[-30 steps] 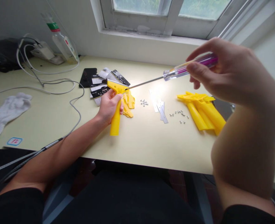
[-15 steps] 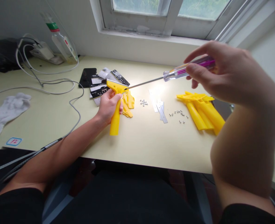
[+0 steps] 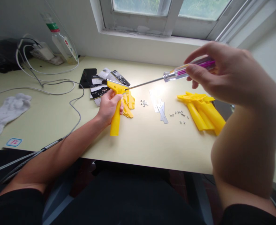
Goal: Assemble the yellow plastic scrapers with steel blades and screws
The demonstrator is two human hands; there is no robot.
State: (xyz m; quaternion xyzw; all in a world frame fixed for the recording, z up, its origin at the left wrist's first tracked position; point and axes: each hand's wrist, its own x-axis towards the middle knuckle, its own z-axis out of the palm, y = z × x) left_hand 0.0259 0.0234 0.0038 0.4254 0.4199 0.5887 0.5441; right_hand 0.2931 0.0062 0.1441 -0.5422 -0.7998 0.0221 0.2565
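My left hand (image 3: 110,106) is closed around a yellow scraper (image 3: 115,122), its handle pointing down toward me and a metal blade edge along its wide head. In my right hand (image 3: 222,72) is a screwdriver (image 3: 176,73) with a clear and purple handle, gripped between thumb and fingers. The screwdriver's tip meets the scraper's head at its right side; a screw there is too small to make out. Behind the scraper lie several yellow plastic pieces (image 3: 129,104). Small nuts (image 3: 144,102), flat metal blades (image 3: 161,112) and small screws (image 3: 180,114) are spread to the right.
More yellow scraper handles (image 3: 202,109) are piled under my right wrist. Printed cards (image 3: 99,92) and a black phone (image 3: 87,77) lie behind my left hand. A cable (image 3: 78,109) crosses the table at left, near a white glove (image 3: 8,109) and a plastic bottle (image 3: 64,47).
Almost nothing differs; my right hand and the screwdriver handle have shifted very slightly, with the tip still at the scraper's head.
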